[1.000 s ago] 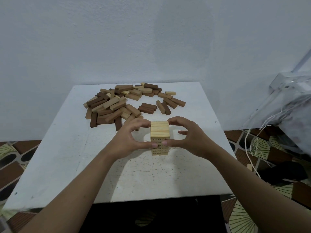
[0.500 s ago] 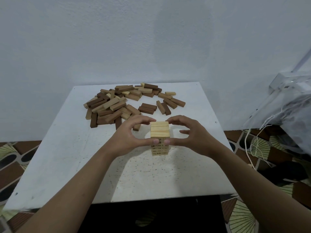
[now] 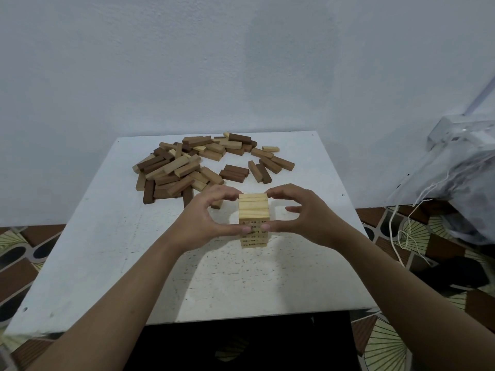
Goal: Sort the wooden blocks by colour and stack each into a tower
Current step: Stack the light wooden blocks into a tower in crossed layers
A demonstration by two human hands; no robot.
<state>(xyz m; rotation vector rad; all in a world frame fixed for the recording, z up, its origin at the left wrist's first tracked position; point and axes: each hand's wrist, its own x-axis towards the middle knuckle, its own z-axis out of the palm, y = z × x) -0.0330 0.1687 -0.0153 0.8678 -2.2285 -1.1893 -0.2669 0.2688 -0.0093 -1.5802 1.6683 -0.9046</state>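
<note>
A plain pale-grey plastered wall [image 3: 187, 62] backs a white square speckled table [image 3: 107, 250]; below lie brown-and-cream fan-patterned floor tiles [image 3: 388, 352]. At right, what may be a translucent plastic bag [image 3: 468, 183], blurred.

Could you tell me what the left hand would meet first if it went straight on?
The light wooden tower: the left hand points right at it, and its thumb seems to touch the front.

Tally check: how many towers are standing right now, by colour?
light-wood tower: 1
mid-brown tower: 0
dark-brown tower: 0
Total: 1 tower standing; the other blocks lie loose in the pile.
</note>
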